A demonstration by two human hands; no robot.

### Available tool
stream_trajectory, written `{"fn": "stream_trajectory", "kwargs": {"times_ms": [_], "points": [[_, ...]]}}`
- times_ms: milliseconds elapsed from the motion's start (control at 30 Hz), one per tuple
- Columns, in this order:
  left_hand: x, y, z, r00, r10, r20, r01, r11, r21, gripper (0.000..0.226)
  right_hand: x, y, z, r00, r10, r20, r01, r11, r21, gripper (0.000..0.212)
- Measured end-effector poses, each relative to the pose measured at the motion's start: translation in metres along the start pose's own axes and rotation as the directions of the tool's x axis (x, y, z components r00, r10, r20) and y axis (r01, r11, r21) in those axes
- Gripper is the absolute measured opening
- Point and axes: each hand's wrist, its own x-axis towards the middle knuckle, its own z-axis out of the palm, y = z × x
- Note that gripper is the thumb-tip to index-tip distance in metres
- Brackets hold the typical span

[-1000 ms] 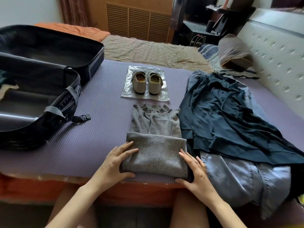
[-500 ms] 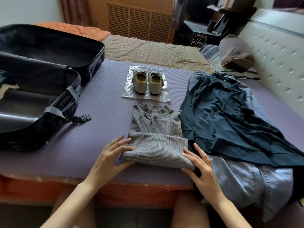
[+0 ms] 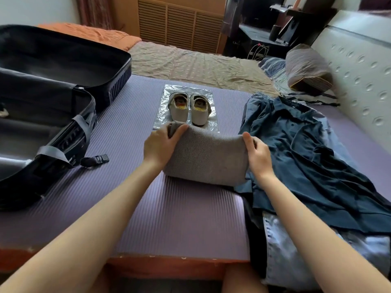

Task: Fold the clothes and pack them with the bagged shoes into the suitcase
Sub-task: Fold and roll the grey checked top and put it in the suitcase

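Nearest us, two bare forearms are reaching out over the ribbed purple mat (image 3: 169, 218) that is covering the bed's front part. At five o'clock a pale denim garment (image 3: 296, 250) is hanging over that edge, partly under a dark blue shirt (image 3: 306, 149).

In the middle we are watching both hands holding the grey sweater (image 3: 205, 157). It is showing a fine, even knit and is lying folded into a thick, tidy rectangle, its rounded near fold resting on the mat. The left hand (image 3: 160, 144) is gripping the far left corner, thumb lying on top and fingers curling under the cloth. The right hand (image 3: 259, 157) is pinching the far right corner, thumb on top, the other fingers tucking behind the edge. The sweater's right side is touching the shirt, which is lying spread and crumpled at three o'clock from it, buttons showing.

At twelve o'clock, just beyond the sweater, a pair of pale shoes (image 3: 189, 109) is standing side by side, toes towards us, on a clear plastic bag (image 3: 203, 94) lying flat; the sweater's far edge is hiding the bag's near border.

At nine to ten o'clock the black suitcase (image 3: 53, 92) is lying open, its grey strap's buckle (image 3: 101, 158) trailing on the mat.

Farther off we are seeing a tan sheet (image 3: 190, 64) at twelve, an orange blanket (image 3: 91, 33) at eleven, and a striped pillow (image 3: 306, 68) leaning by the white padded headboard (image 3: 359, 70) at two.
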Motion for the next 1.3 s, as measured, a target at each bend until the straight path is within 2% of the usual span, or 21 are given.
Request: {"fn": "stream_trajectory", "kwargs": {"times_ms": [67,133,167,233,300,367,400,467,533,600,700,767,833,900,967,1033,1133,1200,1300], "points": [[0.028,-0.006,0.017,0.979,-0.167,0.120,0.175,0.982,-0.065,0.065,0.028,0.006,0.016,0.983,0.180,-0.033,-0.182,0.982,-0.048,0.051],[0.043,-0.016,0.029,0.899,-0.348,0.266,0.392,0.910,-0.134,0.081,0.043,0.016,0.029,0.921,0.391,-0.011,-0.390,0.921,0.005,0.070],[0.045,-0.022,0.032,0.858,-0.388,0.336,0.457,0.876,-0.156,0.088,0.044,0.021,0.031,0.880,0.474,0.037,-0.475,0.877,0.072,0.082],[0.039,-0.033,0.037,0.824,-0.386,0.416,0.497,0.844,-0.201,0.088,0.042,0.033,0.028,0.842,0.517,0.152,-0.538,0.822,0.188,0.095],[0.030,-0.044,0.041,0.842,-0.372,0.391,0.476,0.853,-0.213,0.070,0.032,0.043,0.021,0.833,0.497,0.243,-0.547,0.807,0.224,0.102],[0.018,-0.046,0.043,0.906,-0.323,0.275,0.375,0.912,-0.167,0.062,0.021,0.048,0.017,0.846,0.454,0.279,-0.511,0.841,0.181,0.100],[0.013,-0.044,0.045,0.937,-0.279,0.211,0.312,0.939,-0.145,0.060,0.016,0.052,0.019,0.882,0.401,0.250,-0.445,0.882,0.156,0.094],[0.005,-0.038,0.049,0.975,-0.197,0.107,0.212,0.964,-0.157,0.055,0.010,0.050,0.026,0.960,0.267,0.086,-0.274,0.958,0.082,0.074],[0.003,-0.035,0.054,0.981,-0.193,0.036,0.196,0.966,-0.169,0.050,0.010,0.045,0.036,0.986,0.162,-0.047,-0.162,0.987,0.015,0.060],[-0.001,-0.037,0.055,0.980,-0.198,0.012,0.198,0.975,-0.098,0.046,0.014,0.046,0.048,0.983,0.153,-0.097,-0.160,0.985,-0.071,0.054],[-0.010,-0.046,0.060,0.967,-0.247,0.064,0.243,0.968,0.064,0.042,0.018,0.058,0.059,0.966,0.228,-0.120,-0.245,0.955,-0.166,0.040],[-0.009,-0.050,0.064,0.956,-0.279,0.094,0.268,0.957,0.112,0.046,0.020,0.061,0.062,0.962,0.242,-0.124,-0.264,0.940,-0.215,0.034],[-0.004,-0.049,0.063,0.948,-0.297,0.117,0.281,0.950,0.139,0.053,0.020,0.059,0.062,0.962,0.242,-0.125,-0.267,0.925,-0.268,0.036],[-0.001,-0.048,0.058,0.968,-0.220,0.122,0.199,0.966,0.166,0.057,0.017,0.057,0.058,0.973,0.200,-0.116,-0.226,0.926,-0.303,0.044],[-0.003,-0.049,0.054,0.982,-0.101,0.158,0.078,0.986,0.147,0.058,0.011,0.056,0.054,0.985,0.157,-0.077,-0.170,0.963,-0.207,0.051],[-0.005,-0.050,0.054,0.965,-0.077,0.251,0.050,0.992,0.115,0.057,0.004,0.055,0.054,0.983,0.183,0.000,-0.182,0.980,-0.076,0.055],[-0.004,-0.056,0.059,0.916,-0.147,0.372,0.098,0.984,0.148,0.059,-0.011,0.063,0.061,0.964,0.216,0.156,-0.193,0.969,-0.152,0.057],[0.000,-0.057,0.060,0.888,-0.224,0.401,0.166,0.971,0.173,0.064,-0.012,0.065,0.064,0.947,0.281,0.153,-0.251,0.950,-0.185,0.059],[0.002,-0.053,0.057,0.879,-0.285,0.382,0.267,0.958,0.100,0.070,-0.005,0.060,0.065,0.906,0.415,0.081,-0.392,0.896,-0.208,0.066]]}}
